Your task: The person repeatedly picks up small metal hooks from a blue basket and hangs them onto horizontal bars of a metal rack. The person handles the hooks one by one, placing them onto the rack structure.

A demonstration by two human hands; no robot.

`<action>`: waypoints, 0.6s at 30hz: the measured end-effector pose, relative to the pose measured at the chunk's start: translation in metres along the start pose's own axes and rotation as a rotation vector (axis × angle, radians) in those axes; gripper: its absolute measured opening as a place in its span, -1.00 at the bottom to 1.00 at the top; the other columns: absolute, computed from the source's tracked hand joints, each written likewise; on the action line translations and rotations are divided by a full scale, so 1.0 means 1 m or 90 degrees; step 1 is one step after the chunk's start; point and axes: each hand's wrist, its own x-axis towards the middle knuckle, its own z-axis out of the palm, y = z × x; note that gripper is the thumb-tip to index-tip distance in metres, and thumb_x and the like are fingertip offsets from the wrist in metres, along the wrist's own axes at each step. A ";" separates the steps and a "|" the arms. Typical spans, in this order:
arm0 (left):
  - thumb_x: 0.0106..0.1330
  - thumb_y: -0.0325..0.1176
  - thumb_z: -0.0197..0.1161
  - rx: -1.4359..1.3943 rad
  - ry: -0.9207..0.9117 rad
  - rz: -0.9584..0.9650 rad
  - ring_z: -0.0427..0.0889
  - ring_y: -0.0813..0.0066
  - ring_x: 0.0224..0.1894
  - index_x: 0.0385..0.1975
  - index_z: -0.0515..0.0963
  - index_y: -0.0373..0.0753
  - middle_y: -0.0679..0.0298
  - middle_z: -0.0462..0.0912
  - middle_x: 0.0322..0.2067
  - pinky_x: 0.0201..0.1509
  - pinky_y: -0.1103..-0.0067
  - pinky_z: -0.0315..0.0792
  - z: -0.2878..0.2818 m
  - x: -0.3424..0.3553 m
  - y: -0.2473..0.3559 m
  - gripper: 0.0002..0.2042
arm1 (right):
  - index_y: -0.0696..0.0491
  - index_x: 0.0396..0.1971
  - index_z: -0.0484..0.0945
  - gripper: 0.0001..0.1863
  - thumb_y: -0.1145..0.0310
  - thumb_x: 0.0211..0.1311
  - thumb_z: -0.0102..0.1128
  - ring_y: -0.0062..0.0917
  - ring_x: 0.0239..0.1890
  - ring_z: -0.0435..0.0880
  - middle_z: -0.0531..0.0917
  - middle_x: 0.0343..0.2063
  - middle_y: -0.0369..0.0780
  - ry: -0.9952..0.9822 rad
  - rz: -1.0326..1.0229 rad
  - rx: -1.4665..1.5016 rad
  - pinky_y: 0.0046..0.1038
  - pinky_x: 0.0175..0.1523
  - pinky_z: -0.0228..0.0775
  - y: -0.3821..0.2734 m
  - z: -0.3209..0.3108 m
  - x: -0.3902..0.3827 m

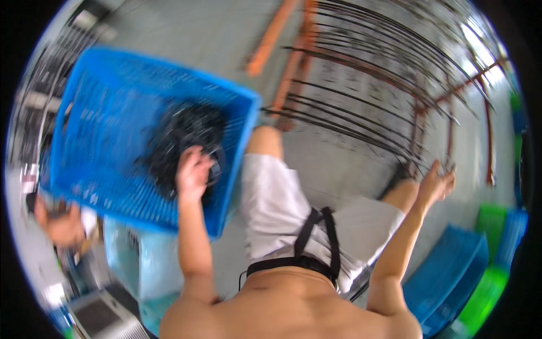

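We are finding black pieces [189,121] in the blue basket [101,113] under the left grip [193,172], right grip [436,185] near the rack [293,76], blur hiding whether either is closed; we are fearing tangles causing snags

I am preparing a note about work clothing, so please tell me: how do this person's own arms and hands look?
The left arm and right arm are bare, without sleeves. The left hand and right hand wear no gloves. No watch, cable or marking can be made out; blur hides finer details, such as rings.
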 end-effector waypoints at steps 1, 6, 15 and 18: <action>0.23 -0.43 0.11 -0.009 -0.015 0.012 0.49 0.48 -0.41 -0.25 0.47 -0.25 0.28 0.52 -0.41 -0.23 0.48 0.45 0.009 0.002 -0.004 -0.87 | 0.18 -0.06 0.39 -0.46 0.02 0.15 0.11 -0.17 0.01 0.34 0.44 -0.13 0.01 0.024 -0.063 0.022 -0.14 0.05 0.17 -0.035 -0.008 -0.023; 0.25 -0.45 0.11 0.047 -0.014 0.046 0.46 0.61 -0.46 -0.24 0.45 -0.31 0.23 0.53 -0.45 -0.30 0.70 0.39 0.026 -0.021 -0.010 -0.87 | 0.18 -0.20 0.43 -0.78 0.40 0.19 0.09 -0.35 -0.30 0.53 0.49 -0.30 -0.12 -0.800 -0.287 0.676 -0.40 -0.15 0.38 -0.213 -0.074 -0.175; 0.32 -0.39 0.01 0.077 -0.118 0.019 0.40 0.63 -0.50 -0.13 0.41 -0.37 0.22 0.53 -0.46 -0.28 0.64 0.35 0.038 -0.046 0.017 -0.78 | 0.09 -0.14 0.48 -0.73 0.30 0.23 0.04 -0.32 -0.11 0.52 0.50 -0.14 -0.19 -0.831 -0.495 0.814 -0.44 -0.12 0.38 -0.324 -0.056 -0.230; 0.34 -0.38 -0.03 0.104 -0.076 0.032 0.33 0.70 -0.52 -0.11 0.40 -0.35 0.19 0.53 -0.45 -0.35 0.75 0.27 0.041 -0.045 0.023 -0.78 | 0.09 -0.27 0.55 -0.80 0.31 0.19 0.08 -0.31 -0.15 0.50 0.55 -0.28 -0.22 -0.850 -0.539 0.808 -0.39 -0.11 0.34 -0.336 -0.057 -0.232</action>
